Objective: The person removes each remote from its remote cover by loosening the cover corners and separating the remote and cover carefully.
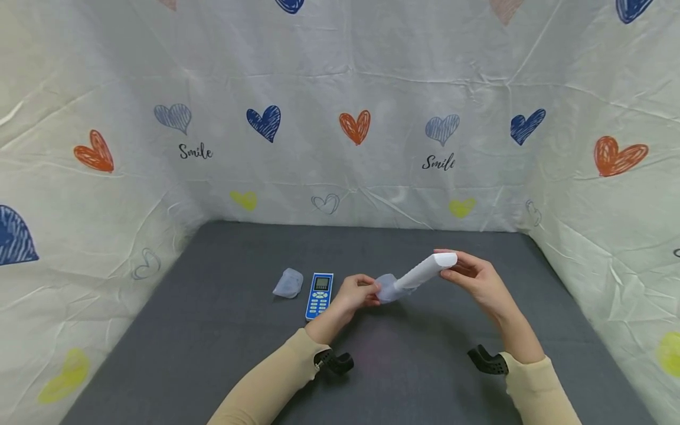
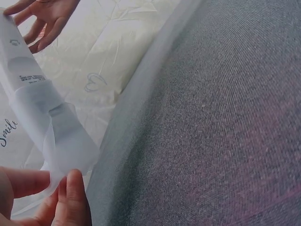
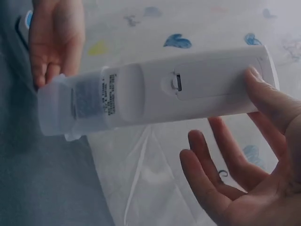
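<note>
A white remote (image 1: 425,270) hangs tilted above the grey table (image 1: 212,330), back side up in the right wrist view (image 3: 188,89). My right hand (image 1: 453,267) pinches its upper end, the other fingers (image 3: 211,174) spread loosely below. A translucent sleeve (image 1: 388,290) covers the remote's lower end (image 3: 56,110). My left hand (image 1: 373,289) pinches the sleeve's edge (image 2: 66,141) between thumb and fingers (image 2: 70,197). The left wrist view shows the remote (image 2: 26,66) partly inside the sleeve.
A blue remote (image 1: 320,295) lies face up on the table left of my left hand. A second translucent sleeve (image 1: 288,283) lies beside it. Heart-printed cloth walls (image 1: 350,130) close in the table at the back and on both sides.
</note>
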Demonstrator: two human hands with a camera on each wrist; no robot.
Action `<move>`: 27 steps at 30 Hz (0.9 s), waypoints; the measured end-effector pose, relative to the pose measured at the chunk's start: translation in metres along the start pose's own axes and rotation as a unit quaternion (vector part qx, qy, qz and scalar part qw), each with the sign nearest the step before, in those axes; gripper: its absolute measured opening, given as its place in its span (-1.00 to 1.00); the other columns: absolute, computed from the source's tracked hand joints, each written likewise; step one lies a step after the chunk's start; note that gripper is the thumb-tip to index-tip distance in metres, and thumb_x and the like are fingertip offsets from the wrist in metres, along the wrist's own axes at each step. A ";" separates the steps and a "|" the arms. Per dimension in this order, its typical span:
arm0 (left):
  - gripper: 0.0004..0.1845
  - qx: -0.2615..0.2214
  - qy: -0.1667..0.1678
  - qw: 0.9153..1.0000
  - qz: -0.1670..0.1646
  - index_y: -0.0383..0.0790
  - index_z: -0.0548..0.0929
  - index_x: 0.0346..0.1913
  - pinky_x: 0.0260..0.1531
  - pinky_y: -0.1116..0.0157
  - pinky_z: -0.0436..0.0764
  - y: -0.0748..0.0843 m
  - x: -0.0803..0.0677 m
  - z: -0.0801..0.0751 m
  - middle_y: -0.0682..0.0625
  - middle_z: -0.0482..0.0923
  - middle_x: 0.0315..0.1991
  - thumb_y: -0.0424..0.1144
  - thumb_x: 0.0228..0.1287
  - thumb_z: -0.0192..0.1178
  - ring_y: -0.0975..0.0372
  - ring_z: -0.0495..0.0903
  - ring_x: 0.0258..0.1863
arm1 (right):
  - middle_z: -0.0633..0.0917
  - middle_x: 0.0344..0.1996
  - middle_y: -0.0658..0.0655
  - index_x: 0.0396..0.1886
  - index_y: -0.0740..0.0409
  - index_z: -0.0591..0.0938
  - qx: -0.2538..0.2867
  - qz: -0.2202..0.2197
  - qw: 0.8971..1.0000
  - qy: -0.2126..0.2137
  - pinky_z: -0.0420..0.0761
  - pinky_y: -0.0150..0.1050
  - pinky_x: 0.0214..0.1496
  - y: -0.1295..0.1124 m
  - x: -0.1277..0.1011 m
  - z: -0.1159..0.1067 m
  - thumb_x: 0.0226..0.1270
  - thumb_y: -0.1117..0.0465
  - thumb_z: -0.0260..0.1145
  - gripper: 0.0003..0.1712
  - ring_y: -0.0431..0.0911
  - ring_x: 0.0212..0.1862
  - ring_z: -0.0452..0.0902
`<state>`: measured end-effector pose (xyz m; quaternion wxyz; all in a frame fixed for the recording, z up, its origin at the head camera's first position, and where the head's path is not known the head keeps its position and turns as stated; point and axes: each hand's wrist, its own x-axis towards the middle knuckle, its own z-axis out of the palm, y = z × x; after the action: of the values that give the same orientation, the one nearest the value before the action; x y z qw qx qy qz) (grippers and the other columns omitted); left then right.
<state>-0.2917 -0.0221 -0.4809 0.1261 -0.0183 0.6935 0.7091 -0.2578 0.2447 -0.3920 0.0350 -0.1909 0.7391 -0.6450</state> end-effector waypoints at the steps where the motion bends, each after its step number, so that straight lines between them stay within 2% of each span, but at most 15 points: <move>1: -0.77 0.001 0.004 1.000 0.003 -0.52 0.51 -0.12 -0.35 0.25 0.70 0.000 0.000 0.000 -0.17 0.57 -0.33 -0.42 0.24 0.20 0.28 0.59 -0.59 | 0.61 0.06 -0.09 0.27 0.18 0.46 -0.008 0.003 1.000 -0.003 0.58 -0.36 0.04 0.000 -0.001 -0.001 0.26 0.27 0.31 -0.45 -0.22 0.02 0.58; 4: -0.78 0.006 0.012 1.000 0.011 -0.53 0.51 -0.13 -0.34 0.23 0.70 0.001 0.000 0.000 -0.20 0.59 -0.31 -0.43 0.23 0.21 0.28 0.60 -0.59 | 0.61 0.08 -0.05 0.31 0.15 0.42 -0.006 0.012 1.000 -0.012 0.62 -0.27 0.01 0.001 -0.003 -0.004 0.29 0.27 0.28 -0.42 -0.14 -0.01 0.64; 8: -0.76 0.011 0.025 0.999 0.016 -0.52 0.51 -0.11 -0.34 0.22 0.70 0.001 0.000 -0.001 -0.24 0.59 -0.28 -0.42 0.23 0.22 0.27 0.60 -0.57 | 0.62 0.06 0.03 0.33 0.14 0.39 0.024 0.024 0.999 -0.030 0.63 -0.16 -0.01 0.005 -0.007 -0.007 0.31 0.29 0.25 -0.42 -0.02 -0.05 0.67; 16: -0.76 0.009 0.059 0.998 0.029 -0.50 0.51 -0.10 -0.26 0.11 0.69 0.004 0.005 -0.005 -0.22 0.59 -0.31 -0.42 0.23 0.21 0.27 0.59 -0.59 | 0.62 0.05 0.03 0.26 0.31 0.42 0.041 0.044 0.998 -0.030 0.63 -0.19 0.00 0.016 -0.012 -0.012 0.21 0.37 0.33 -0.41 -0.02 -0.04 0.67; 21: -0.77 0.007 0.070 0.997 0.034 -0.51 0.50 -0.10 -0.26 0.11 0.69 0.005 0.005 -0.006 -0.21 0.58 -0.32 -0.43 0.24 0.20 0.27 0.58 -0.57 | 0.57 0.12 0.04 0.27 0.41 0.37 0.056 0.051 0.996 -0.049 0.62 -0.16 0.03 0.019 -0.013 -0.014 0.25 0.37 0.29 -0.41 -0.04 -0.01 0.65; 24: -0.79 0.005 0.083 0.996 0.037 -0.50 0.50 -0.12 -0.29 0.17 0.69 0.004 0.005 -0.005 -0.19 0.58 -0.33 -0.44 0.24 0.20 0.28 0.58 -0.56 | 0.52 0.17 0.16 0.26 0.48 0.35 0.051 0.064 0.995 -0.059 0.62 -0.18 0.02 0.020 -0.013 -0.016 0.36 0.28 0.20 -0.45 -0.13 0.00 0.62; 27: -0.80 0.010 0.093 0.995 0.039 -0.48 0.51 -0.14 -0.28 0.17 0.69 0.004 0.006 -0.005 -0.18 0.58 -0.34 -0.44 0.23 0.20 0.27 0.57 -0.53 | 0.49 0.20 0.27 0.23 0.48 0.39 0.026 0.099 0.993 -0.051 0.64 -0.25 -0.03 0.021 -0.012 -0.015 0.44 0.10 0.11 -0.43 -0.21 -0.02 0.60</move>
<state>-0.2990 -0.0261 -0.4786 0.0332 -0.0562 0.7094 0.7018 -0.2558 0.2653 -0.4119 0.1417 -0.1485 0.7345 -0.6468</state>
